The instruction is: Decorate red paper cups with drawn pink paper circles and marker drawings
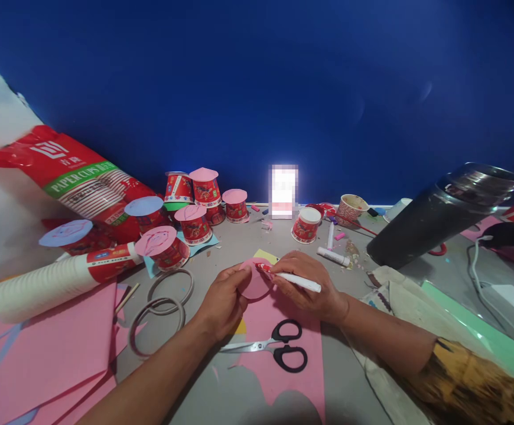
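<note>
While left hand [222, 302] is pinching pink paper disc [255, 285] by edge, right hand [309, 268] is gripping white marker [300, 281], red end pointing onto disc. Disc being held over table [212, 383]. Black-handled scissors [261, 346] lying across cut pink sheet [279, 381]. Inverted red cup [305, 231] standing beyond.

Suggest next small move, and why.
Probably draw a short line on the round pink paper disc: the left hand pinches its edge, and the right hand holds the slim white red-ended marker pointed down, at or just above it.
</note>
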The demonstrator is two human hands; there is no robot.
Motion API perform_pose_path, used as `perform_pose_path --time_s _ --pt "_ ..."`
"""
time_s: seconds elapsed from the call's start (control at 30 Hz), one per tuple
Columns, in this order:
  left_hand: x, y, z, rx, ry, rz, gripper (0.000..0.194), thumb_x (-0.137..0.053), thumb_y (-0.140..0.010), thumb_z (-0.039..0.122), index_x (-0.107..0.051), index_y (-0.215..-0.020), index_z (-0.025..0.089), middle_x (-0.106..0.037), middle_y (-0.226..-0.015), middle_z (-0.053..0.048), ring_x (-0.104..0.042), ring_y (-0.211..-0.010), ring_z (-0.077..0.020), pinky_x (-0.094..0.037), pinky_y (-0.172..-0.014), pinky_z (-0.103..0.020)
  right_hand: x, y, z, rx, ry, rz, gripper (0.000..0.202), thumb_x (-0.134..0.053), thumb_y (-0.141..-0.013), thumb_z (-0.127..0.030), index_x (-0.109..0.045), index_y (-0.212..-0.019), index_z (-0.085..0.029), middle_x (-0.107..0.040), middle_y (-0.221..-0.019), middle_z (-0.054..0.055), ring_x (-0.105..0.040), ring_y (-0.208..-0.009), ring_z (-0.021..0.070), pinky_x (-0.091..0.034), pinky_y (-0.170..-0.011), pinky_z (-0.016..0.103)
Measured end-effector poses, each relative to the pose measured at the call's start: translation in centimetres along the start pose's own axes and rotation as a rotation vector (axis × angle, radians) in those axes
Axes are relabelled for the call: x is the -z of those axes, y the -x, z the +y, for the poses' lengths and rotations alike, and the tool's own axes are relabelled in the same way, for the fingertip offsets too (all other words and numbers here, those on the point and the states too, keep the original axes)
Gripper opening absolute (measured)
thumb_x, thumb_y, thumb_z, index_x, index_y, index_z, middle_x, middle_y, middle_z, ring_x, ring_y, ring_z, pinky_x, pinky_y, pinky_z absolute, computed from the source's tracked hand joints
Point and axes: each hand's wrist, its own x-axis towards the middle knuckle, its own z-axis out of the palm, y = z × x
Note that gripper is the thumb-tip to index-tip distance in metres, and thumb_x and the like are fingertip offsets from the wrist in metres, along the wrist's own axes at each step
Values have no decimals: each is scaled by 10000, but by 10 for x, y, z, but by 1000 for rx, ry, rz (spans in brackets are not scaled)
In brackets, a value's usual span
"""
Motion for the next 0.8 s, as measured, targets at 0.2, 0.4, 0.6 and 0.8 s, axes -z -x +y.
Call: perform_pose_path --time_s 0.2,0.4,0.6,0.8 --pt "-1 1 0 18 6 -1 230 -895 -630 249 -776 -799 148 -781 -723 -22 -730 -690 -178 -566 -626 -231 -1 1 0 -6 -4 2 128 -635 -988 -168 -675 -1101 -213 -773 -899 67 -678 -792 194 -560 -737 334" --pt "-2 1 0 13 6 -6 248 -904 -624 258 -770 -798 144 -765 -685 -15 -728 -668 -181 -579 -645 -245 -2 2 1 -16 8 -12 113 -635 -988 -171 -673 -1086 -214 -770 -894 63 -675 -791 193 -548 -734 332" --pt "-1 0 0 8 3 23 202 -875 -653 237 -758 -790 147 -770 -703 -24 -747 -715 -201 -587 -684 -261 -1 2 2 -6 31 -12 108 -622 -1001 -188 -668 -1095 -215 -776 -896 58 -671 -785 189 -542 -719 330" --pt "1 0 -1 0 -7 27 159 -854 -688 235 -758 -788 157 -765 -695 -26 -752 -755 -207 -575 -691 -255 -1 2 1 -9 26 -12 104 -612 -1003 -189 -664 -1087 -220 -775 -895 56 -669 -784 191 -539 -720 337"
